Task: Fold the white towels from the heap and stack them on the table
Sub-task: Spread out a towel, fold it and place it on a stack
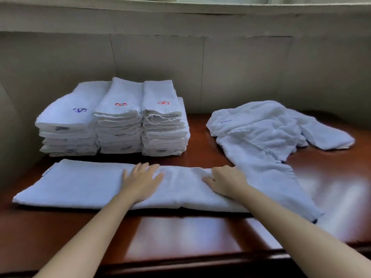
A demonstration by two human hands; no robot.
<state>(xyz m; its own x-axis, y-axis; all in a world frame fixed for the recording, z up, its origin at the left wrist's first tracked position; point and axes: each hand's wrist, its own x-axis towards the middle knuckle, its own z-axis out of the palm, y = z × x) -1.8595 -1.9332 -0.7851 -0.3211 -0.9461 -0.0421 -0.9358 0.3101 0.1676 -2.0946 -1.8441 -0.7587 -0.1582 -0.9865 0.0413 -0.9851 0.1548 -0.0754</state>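
On the desk (190, 233) right in front of me lies a long folded towel (80, 183), its long axis running left to right across my view. My left hand (143, 182) lies flat on its middle, fingers straight and spread, pressing it down. My right hand (225, 182) rests on the towel's right part, fingers bent over a ridge of cloth; I can't tell whether it pinches the cloth or only pushes. So the towel stretches well out to the left of both hands, and the left hand is nearer that free end; I judge the next fold has to bring one end over along that long axis. Behind, three stacks of folded towels (118, 121) stand side by side, touching. To the right, the heap (267, 129) sprawls, and one loose towel from it trails down beside my right wrist, hiding where the folded towel's right end stops. The embroidered marks are too small to read.
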